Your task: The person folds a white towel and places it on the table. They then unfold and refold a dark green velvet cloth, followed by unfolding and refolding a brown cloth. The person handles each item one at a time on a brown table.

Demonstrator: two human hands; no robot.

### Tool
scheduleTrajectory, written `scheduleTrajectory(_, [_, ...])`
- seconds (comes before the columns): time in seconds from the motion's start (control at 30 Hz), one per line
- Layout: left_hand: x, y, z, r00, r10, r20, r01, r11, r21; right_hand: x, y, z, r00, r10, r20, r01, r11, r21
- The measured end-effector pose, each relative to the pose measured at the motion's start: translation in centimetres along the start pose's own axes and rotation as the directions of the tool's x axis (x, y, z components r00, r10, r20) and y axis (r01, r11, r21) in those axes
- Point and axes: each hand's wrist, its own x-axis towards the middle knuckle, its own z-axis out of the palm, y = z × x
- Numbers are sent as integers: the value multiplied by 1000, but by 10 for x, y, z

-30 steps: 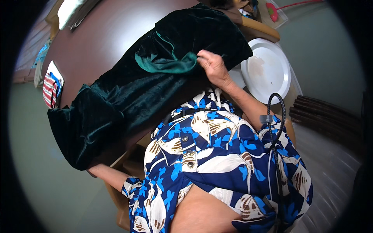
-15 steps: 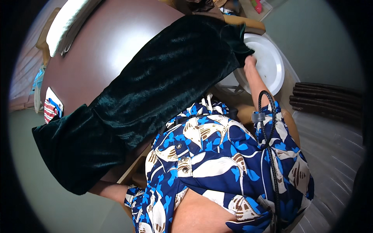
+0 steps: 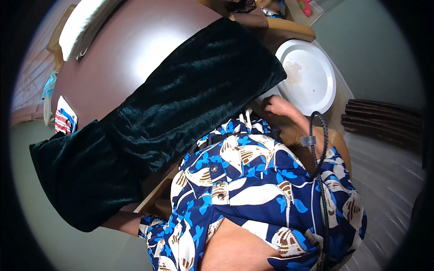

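A long dark green velvet garment lies slantwise over the round table and hangs past its near left edge. My left forearm goes in beneath its lower left end. The velvet covers my left hand, so its fingers are hidden. My right hand is off the cloth, just below its right end, with fingers loosely bent and apart. I see nothing in it. The right end of the garment lies flat, its straight edge beside a round white dish-shaped stool top or tray.
The brown table carries a white folded stack at the far left and a striped red, white and blue cloth piece at its left edge. Tan chair parts stand behind. Dark brown folded material lies on the right.
My right hand has let go of the garment's right end and drawn down toward me. That end has flattened, baring more of the white round top. The left arm has barely moved.
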Motion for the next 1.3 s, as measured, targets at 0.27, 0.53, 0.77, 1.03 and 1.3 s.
scheduleTrajectory(0.27, [7, 19, 8, 994, 98, 41, -99, 995, 4, -16, -86, -6, 981, 98, 170, -196, 425, 884])
scheduleTrajectory(0.53, [25, 31, 16, 979, 197, 46, -197, 980, -10, -17, -101, -4, 998, 26, 61, -64, 175, 983])
scheduleTrajectory(0.77, [33, 25, 18, 986, 163, -39, -168, 959, -229, -7, -93, -5, 960, 249, -126, 86, 166, 982])
scheduleTrajectory(1.03, [41, -6, -2, 947, -314, 70, 194, 385, -902, -19, 18, -13, 691, 677, -255, 227, 132, 965])
scheduleTrajectory(1.3, [-28, -101, -24, 569, -681, 461, 386, -274, -881, -26, 53, -3, 444, 827, -343, -116, 433, 894])
